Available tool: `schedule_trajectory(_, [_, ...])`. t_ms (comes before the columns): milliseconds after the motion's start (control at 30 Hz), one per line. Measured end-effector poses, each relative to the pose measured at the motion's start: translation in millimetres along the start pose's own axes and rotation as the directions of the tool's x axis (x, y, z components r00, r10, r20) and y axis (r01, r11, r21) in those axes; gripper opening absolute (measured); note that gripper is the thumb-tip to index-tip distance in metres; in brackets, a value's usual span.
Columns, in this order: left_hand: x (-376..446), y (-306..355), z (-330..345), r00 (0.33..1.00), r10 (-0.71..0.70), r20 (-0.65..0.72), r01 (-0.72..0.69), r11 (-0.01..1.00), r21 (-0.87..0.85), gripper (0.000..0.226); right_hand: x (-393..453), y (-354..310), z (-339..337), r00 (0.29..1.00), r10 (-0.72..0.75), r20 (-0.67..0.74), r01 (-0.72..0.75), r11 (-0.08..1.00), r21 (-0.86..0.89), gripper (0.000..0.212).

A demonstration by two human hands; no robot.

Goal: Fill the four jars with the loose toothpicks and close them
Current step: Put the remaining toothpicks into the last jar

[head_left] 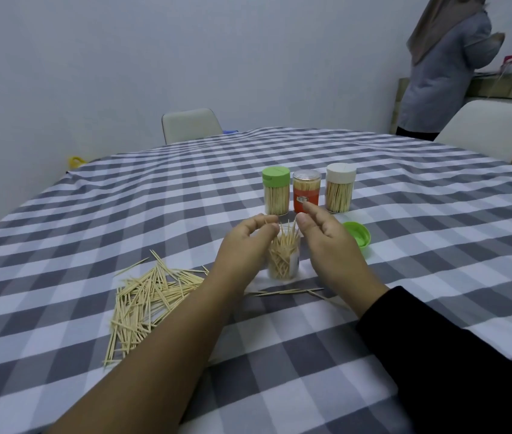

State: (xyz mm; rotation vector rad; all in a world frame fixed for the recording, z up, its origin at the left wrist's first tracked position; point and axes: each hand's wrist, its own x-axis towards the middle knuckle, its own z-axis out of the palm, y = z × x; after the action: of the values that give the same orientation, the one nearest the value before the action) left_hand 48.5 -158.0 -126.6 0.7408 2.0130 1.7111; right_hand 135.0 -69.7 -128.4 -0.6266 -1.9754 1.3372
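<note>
A clear open jar (pixel 283 261) stands in the middle of the table, packed with toothpicks that stick out above its rim at uneven angles. My left hand (pixel 243 245) is curled at the jar's left side and top, its fingertips pinching a few toothpicks over the mouth. My right hand (pixel 326 242) hovers at the jar's right with thumb and forefinger apart, holding nothing. The jar's green lid (pixel 358 234) lies on the cloth just right of my right hand. A pile of loose toothpicks (pixel 148 299) lies to the left, and a few stray toothpicks (pixel 289 291) lie in front of the jar.
Three closed, filled jars stand in a row behind: a green-lidded jar (pixel 276 191), an orange jar (pixel 306 191) with a clear lid and a white-lidded jar (pixel 340 187). The checked tablecloth (pixel 405 245) covers the table. Chairs stand at the far edge; a person stands at back right.
</note>
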Motion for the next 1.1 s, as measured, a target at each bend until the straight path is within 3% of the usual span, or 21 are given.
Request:
schedule_trajectory(133, [-8,11,-5,0.999,-0.023,-0.028,0.025,0.998,0.062,0.027,5,-4,-11,0.993,0.109,-0.052,-0.117,0.975,-0.191,0.041])
schedule_trajectory(267, [-19,13,-25,0.996,-0.066,-0.052,0.074,0.983,0.170,0.039,6,-6,-20,0.961,0.274,0.042,-0.216,0.834,-0.508,0.041])
schedule_trajectory(367, [-28,6,-40,1.000,-0.017,0.002,0.016,0.957,0.290,0.038,-5,-8,-25,0.928,0.342,0.148,-0.146,0.699,-0.701,0.035])
schedule_trajectory(467, [-34,-4,-56,0.997,0.015,0.076,-0.043,0.925,0.378,0.035,-16,-10,-27,0.886,0.378,0.270,0.024,0.544,-0.839,0.025])
schedule_trajectory(533, [-34,-10,-70,0.989,0.027,0.144,-0.100,0.844,0.527,0.038,-24,-7,-26,0.881,0.378,0.284,0.074,0.483,-0.873,0.019])
schedule_trajectory(667, [-34,-22,-100,0.975,-0.030,0.221,-0.155,0.619,0.770,0.054,-36,1,-17,0.926,0.280,0.255,0.135,0.386,-0.913,0.029])
schedule_trajectory(767, [-35,-30,-111,0.957,-0.035,0.287,-0.236,0.479,0.846,0.054,-37,7,-5,0.948,0.215,0.234,0.137,0.386,-0.912,0.032])
schedule_trajectory(933, [-25,-33,-115,0.926,0.004,0.379,-0.352,0.379,0.856,0.048,-39,9,21,0.950,0.138,0.282,0.185,0.478,-0.859,0.032])
schedule_trajectory(1100, [-18,-31,-112,0.910,0.005,0.415,-0.380,0.416,0.826,0.040,-36,0,55,0.919,0.067,0.390,0.306,0.503,-0.808,0.032])
